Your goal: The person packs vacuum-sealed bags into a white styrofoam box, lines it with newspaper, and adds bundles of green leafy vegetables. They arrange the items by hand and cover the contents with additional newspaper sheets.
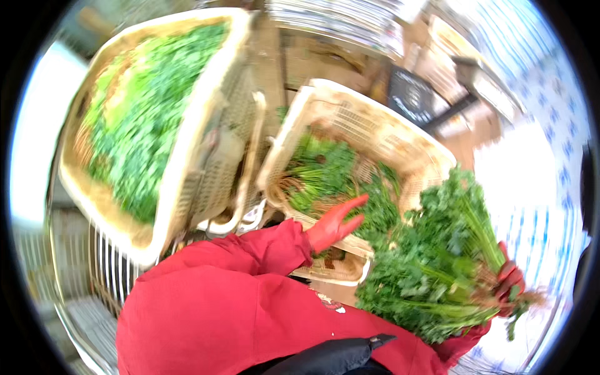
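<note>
My right hand (508, 286), in a red rubber glove, grips a large bunch of leafy green herbs (436, 262) by the root end, at the right. The leaves point left and up, over the corner of a pale plastic crate (384, 117). More rooted green bunches (318, 173) lie inside that crate. My left hand (335, 225), also in a red glove, is over the crate's near edge with thumb and fingers apart, holding nothing.
At the left stands a taller plastic crate (187, 140) heaped with leafy greens (154, 112). A stack of papers (337, 18) lies at the top. Behind the middle crate are a black box (410, 96) and cardboard. A blue-patterned white sheet (529, 225) is at the right.
</note>
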Demonstrator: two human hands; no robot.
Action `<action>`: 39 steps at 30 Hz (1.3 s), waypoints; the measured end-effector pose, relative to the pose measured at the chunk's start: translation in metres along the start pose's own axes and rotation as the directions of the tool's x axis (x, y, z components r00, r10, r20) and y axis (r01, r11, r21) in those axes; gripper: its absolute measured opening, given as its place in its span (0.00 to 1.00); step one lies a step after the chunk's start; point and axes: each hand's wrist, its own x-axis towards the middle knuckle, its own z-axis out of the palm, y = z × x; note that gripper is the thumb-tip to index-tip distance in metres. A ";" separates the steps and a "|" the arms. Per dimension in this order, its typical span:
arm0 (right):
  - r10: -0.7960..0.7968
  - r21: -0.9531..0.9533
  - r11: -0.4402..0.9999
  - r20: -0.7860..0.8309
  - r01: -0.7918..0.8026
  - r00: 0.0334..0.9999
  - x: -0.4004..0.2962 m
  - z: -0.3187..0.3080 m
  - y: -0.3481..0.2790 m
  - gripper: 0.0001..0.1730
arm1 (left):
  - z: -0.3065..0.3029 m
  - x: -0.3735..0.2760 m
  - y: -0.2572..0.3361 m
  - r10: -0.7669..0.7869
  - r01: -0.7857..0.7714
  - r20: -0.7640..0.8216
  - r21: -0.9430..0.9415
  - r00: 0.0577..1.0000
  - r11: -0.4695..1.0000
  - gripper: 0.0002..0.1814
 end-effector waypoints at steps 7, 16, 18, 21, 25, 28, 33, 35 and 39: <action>-0.245 0.466 0.840 0.783 -0.279 0.572 0.128 0.044 0.050 0.09 | -0.006 -0.094 0.170 0.560 -0.511 -0.065 0.334 0.826 0.792 0.52; -0.717 0.656 0.412 0.662 -0.632 0.219 0.244 0.356 0.143 0.21 | -0.130 -0.239 0.201 0.261 -0.256 -0.090 0.061 0.961 0.965 0.70; -0.735 0.594 0.361 0.655 -0.719 0.172 0.260 0.439 0.155 0.20 | -0.145 -0.287 0.193 0.335 -0.364 -0.269 -0.064 0.903 0.929 0.69; -0.735 0.465 0.059 0.619 -0.883 0.277 0.257 0.595 0.155 0.16 | -0.184 -0.371 0.179 0.263 -0.345 -0.484 -0.089 0.835 0.934 0.59; -0.745 0.431 -0.220 0.505 -0.875 0.436 0.259 0.803 0.144 0.23 | -0.253 -0.494 0.185 0.026 -0.034 -0.827 0.009 0.562 0.999 0.45; -0.529 0.289 -0.139 0.787 -0.947 0.318 0.275 0.901 0.155 0.24 | -0.305 -0.570 0.196 -0.077 -0.139 -0.964 -0.115 0.255 0.984 0.37; 0.534 -0.227 0.567 0.833 -0.792 0.144 0.311 0.978 0.262 0.28 | -0.371 -0.669 0.126 -0.076 -0.011 -0.951 -0.076 -0.298 0.997 0.36; 0.811 -0.592 0.485 0.580 -0.644 0.077 0.300 0.961 0.314 0.30 | -0.379 -0.683 0.076 0.039 0.275 -0.872 -0.111 -0.487 0.955 0.41; 0.729 -0.462 0.426 0.684 -0.778 -0.007 0.259 0.913 0.381 0.38 | -0.350 -0.700 0.055 -0.267 0.013 -0.809 -0.321 -0.523 0.947 0.43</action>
